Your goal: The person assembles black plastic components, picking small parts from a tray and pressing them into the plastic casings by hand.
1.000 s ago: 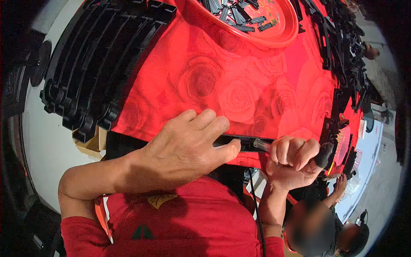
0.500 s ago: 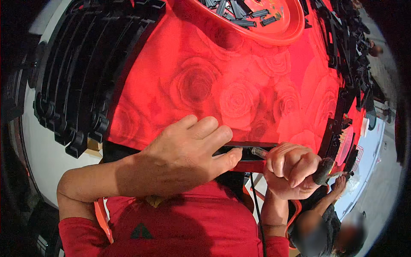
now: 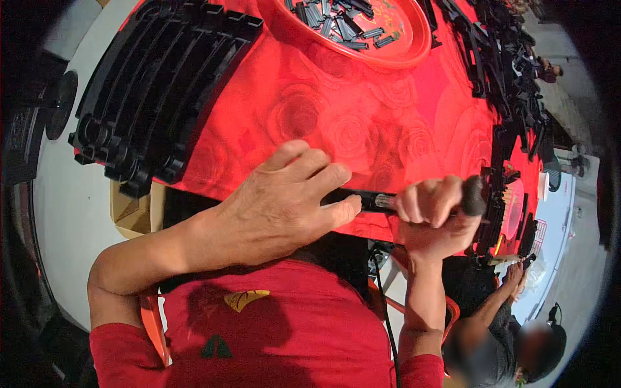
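My left hand [image 3: 284, 204] is at the table's near edge, its fingers curled over a long black plastic piece [image 3: 367, 199] that is mostly hidden beneath it. The thumb lies along that piece, pointing right. To its right, my right hand [image 3: 435, 210] is closed around a tool with a dark rounded handle end [image 3: 474, 196]. A ribbed, metallic-looking collar [image 3: 383, 202] sticks out of that fist toward my left thumb and meets the black piece. The right fingers are slightly blurred. The tool's tip is not visible, so I cannot tell its exact kind.
A red tray [image 3: 414, 55] holding small black parts stands at the far side. Long black curved strips [image 3: 162, 84] lie stacked on the left; more black parts [image 3: 495, 84] crowd the right. An open cardboard box [image 3: 132, 220] sits lower left. Another person's hand [image 3: 514, 275] is at the right.
Both hands appear higher in the picture, and the whole scene has shifted as the view moved. My right fist has turned slightly and is blurred; both hands keep their hold.
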A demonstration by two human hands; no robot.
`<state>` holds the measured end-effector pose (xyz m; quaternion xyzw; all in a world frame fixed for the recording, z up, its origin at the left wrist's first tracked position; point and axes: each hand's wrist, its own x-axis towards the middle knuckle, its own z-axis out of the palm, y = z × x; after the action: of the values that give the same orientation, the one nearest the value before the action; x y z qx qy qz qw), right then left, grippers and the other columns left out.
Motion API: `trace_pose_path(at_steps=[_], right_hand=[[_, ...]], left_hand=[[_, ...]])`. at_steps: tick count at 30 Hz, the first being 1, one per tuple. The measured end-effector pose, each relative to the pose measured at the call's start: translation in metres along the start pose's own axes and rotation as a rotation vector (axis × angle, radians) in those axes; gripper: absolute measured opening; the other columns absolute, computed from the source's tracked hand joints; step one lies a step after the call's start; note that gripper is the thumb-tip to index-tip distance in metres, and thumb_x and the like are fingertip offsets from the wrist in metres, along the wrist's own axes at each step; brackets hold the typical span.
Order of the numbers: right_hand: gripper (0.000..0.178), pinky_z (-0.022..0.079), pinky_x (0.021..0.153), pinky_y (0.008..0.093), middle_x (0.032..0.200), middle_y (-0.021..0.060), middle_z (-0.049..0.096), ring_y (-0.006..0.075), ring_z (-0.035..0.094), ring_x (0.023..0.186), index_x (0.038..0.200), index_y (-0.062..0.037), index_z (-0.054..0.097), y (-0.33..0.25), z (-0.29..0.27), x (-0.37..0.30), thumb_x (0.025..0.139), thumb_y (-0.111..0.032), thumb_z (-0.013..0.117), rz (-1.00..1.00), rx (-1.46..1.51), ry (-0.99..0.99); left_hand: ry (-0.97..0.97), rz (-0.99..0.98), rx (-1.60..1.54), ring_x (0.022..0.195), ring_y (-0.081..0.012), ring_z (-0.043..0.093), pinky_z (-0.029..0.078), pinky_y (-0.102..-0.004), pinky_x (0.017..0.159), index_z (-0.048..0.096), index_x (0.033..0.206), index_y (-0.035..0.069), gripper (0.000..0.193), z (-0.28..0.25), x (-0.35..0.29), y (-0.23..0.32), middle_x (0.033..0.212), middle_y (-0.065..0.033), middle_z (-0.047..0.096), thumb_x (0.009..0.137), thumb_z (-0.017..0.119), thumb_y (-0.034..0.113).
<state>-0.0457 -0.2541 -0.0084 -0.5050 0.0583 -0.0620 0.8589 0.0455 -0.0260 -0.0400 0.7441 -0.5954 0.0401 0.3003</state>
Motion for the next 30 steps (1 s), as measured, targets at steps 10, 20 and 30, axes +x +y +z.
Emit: trace_pose_path(at_steps=[10, 20, 30], right_hand=[[0.075, 0.027, 0.043, 0.0333, 0.044, 0.0023, 0.034, 0.0178, 0.029, 0.038, 0.052, -0.0099, 0.044, 0.01, 0.022, -0.007, 0.106, -0.062, 0.04, -0.197, -0.12, -0.072], [0.03, 0.032, 0.042, 0.0322, 0.052, 0.0035, 0.043, 0.0208, 0.039, 0.041, 0.058, -0.0079, 0.049, 0.011, 0.043, 0.01, 0.081, -0.006, 0.069, -0.126, -0.221, -0.202], [0.068, 0.051, 0.058, 0.0437, 0.053, 0.0026, 0.036, 0.0207, 0.037, 0.046, 0.061, -0.0108, 0.041, -0.027, 0.044, 0.016, 0.104, -0.064, 0.037, -0.135, -0.015, -0.038]], left_hand=[[0.176, -0.161, -0.112, 0.1, -0.0272, 0.059, 0.042, -0.0434, 0.084, 0.071, 0.108, 0.013, 0.032, -0.005, -0.019, -0.002, 0.112, -0.0079, 0.06, 0.078, 0.081, 0.016], [0.176, -0.154, -0.364, 0.087, -0.029, 0.059, 0.048, -0.0405, 0.073, 0.063, 0.107, 0.007, 0.029, 0.005, -0.019, -0.007, 0.103, -0.0116, 0.06, 0.081, 0.076, 0.006], [-0.016, -0.137, -0.3, 0.099, -0.0327, 0.058, 0.047, -0.0438, 0.083, 0.064, 0.097, 0.007, 0.014, -0.021, -0.015, -0.014, 0.112, -0.012, 0.06, 0.084, 0.068, 0.011]])
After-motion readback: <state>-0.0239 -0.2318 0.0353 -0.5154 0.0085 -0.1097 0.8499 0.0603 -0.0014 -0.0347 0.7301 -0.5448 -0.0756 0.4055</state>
